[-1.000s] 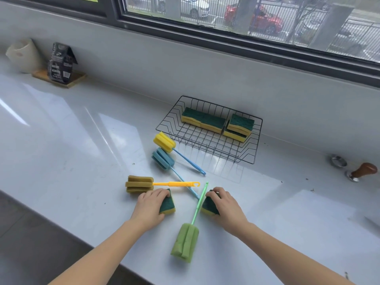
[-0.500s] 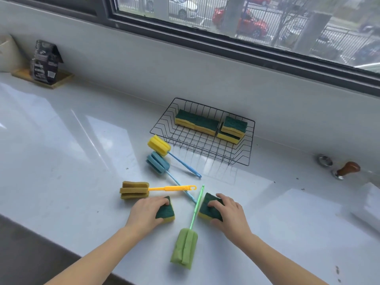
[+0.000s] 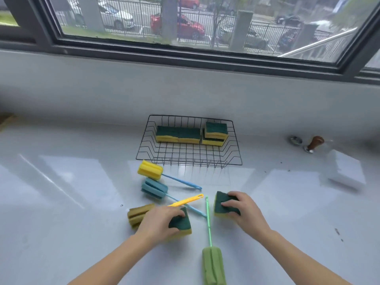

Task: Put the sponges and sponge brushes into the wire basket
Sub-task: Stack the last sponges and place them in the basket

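Note:
The black wire basket [image 3: 141,153] stands against the back wall and holds several green-and-yellow sponges [image 3: 177,135]. My left hand [image 3: 158,220] grips a green-topped sponge [image 3: 181,224] on the counter. My right hand [image 3: 244,210] grips another green-topped sponge [image 3: 223,202]. Between the basket and my hands lie a yellow-headed brush with a blue handle [image 3: 150,170], a blue brush [image 3: 154,189] and an olive brush with a yellow handle [image 3: 139,214]. A green brush [image 3: 212,264] lies between my forearms, its handle pointing towards the basket.
A white block [image 3: 345,171] lies at the right. Behind it stand a wooden-handled tamper [image 3: 313,144] and a small metal ring [image 3: 295,140]. The counter's front edge runs near the bottom left. The wall and window sill rise behind the basket.
Both hands have closed on their sponges and shifted them slightly; the right sponge sits farther from the green handle. The view has swung, so the basket now faces me squarely.

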{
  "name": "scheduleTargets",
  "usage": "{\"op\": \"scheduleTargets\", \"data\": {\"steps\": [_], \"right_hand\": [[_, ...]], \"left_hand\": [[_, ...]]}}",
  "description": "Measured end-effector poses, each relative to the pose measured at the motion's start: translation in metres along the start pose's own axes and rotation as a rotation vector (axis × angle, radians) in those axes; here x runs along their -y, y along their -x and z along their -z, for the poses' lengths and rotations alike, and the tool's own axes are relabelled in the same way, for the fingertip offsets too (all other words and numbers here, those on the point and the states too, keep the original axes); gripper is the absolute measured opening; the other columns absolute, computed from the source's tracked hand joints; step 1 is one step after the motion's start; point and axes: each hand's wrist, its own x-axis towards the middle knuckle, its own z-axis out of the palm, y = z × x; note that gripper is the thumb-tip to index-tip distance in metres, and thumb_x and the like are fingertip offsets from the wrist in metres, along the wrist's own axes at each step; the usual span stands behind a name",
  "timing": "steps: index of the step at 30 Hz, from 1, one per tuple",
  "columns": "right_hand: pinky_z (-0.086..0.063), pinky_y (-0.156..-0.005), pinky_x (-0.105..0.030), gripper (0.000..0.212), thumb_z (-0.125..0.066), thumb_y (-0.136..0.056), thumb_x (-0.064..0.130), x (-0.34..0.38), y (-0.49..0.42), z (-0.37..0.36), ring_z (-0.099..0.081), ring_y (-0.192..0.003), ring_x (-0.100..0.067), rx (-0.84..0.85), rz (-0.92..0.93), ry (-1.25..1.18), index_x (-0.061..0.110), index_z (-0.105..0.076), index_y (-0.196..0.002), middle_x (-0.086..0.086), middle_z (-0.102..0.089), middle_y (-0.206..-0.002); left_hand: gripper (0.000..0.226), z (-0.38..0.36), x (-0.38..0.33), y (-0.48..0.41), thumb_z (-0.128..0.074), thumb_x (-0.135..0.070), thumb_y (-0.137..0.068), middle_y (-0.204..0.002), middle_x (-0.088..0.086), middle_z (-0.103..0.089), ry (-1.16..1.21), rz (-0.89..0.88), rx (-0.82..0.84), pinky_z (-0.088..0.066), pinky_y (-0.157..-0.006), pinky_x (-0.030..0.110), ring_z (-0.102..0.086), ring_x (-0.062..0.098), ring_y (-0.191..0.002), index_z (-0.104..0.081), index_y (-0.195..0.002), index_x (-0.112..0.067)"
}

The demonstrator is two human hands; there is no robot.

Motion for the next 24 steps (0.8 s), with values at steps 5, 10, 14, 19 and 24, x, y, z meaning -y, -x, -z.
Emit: {"op": "scheduleTargets", "data": {"steps": [5,10,14,19,24], "right_hand": [[-0.037,-0.090,-0.026,0.026,-0.073,-0.075,0.007,0.025,-0.034,0.023,-0.055,-0.105,-0.027,-0.080,0.056,-0.049,0.023,-0.073,-0.096,0.001,-0.063,-0.120],[-0.036,-0.100,-0.033,0.025,-0.071,-0.077,0.012,0.044,-0.073,0.028,-0.052,-0.115,-0.021,-0.066,0.038,-0.087,0.027,-0.073,-0.097,0.005,-0.061,-0.126],[-0.028,-0.094,-0.029,0.024,-0.071,-0.078,0.015,0.051,-0.109,0.027,-0.051,-0.119,-0.013,-0.106,-0.023,-0.102,0.031,-0.072,-0.095,0.010,-0.060,-0.128],[-0.039,-0.101,-0.041,0.025,-0.071,-0.079,0.013,0.057,-0.167,0.029,-0.052,-0.122,-0.015,-0.079,0.036,-0.117,0.030,-0.072,-0.097,0.008,-0.060,-0.128],[-0.039,-0.102,-0.043,0.022,-0.068,-0.082,0.013,0.060,-0.245,0.035,-0.049,-0.126,-0.016,-0.079,0.094,-0.095,0.028,-0.070,-0.098,0.006,-0.058,-0.132]], "left_hand": [[0.037,0.040,-0.005,-0.029,-0.066,-0.034,-0.072,-0.108,-0.019,-0.067,0.106,-0.106,-0.112,-0.049,-0.080,0.022,-0.060,0.006,-0.098,-0.060,-0.109,-0.034],[0.038,0.071,-0.004,-0.066,-0.067,-0.022,-0.070,-0.107,-0.016,-0.068,0.169,-0.099,-0.126,-0.049,-0.080,0.026,-0.061,0.010,-0.098,-0.062,-0.106,-0.033],[0.039,0.093,0.020,-0.098,-0.068,-0.017,-0.070,-0.110,-0.011,-0.069,0.113,-0.051,-0.201,-0.049,-0.086,0.031,-0.061,0.015,-0.102,-0.063,-0.106,-0.031],[0.041,0.116,0.049,-0.143,-0.072,-0.012,-0.071,-0.124,-0.005,-0.065,0.052,-0.027,-0.269,-0.044,-0.098,0.033,-0.057,0.017,-0.116,-0.065,-0.109,-0.026],[0.042,0.132,0.074,-0.196,-0.068,-0.007,-0.071,-0.128,-0.003,-0.062,-0.016,-0.025,-0.283,-0.041,-0.101,0.033,-0.054,0.018,-0.121,-0.065,-0.110,-0.022]]}}
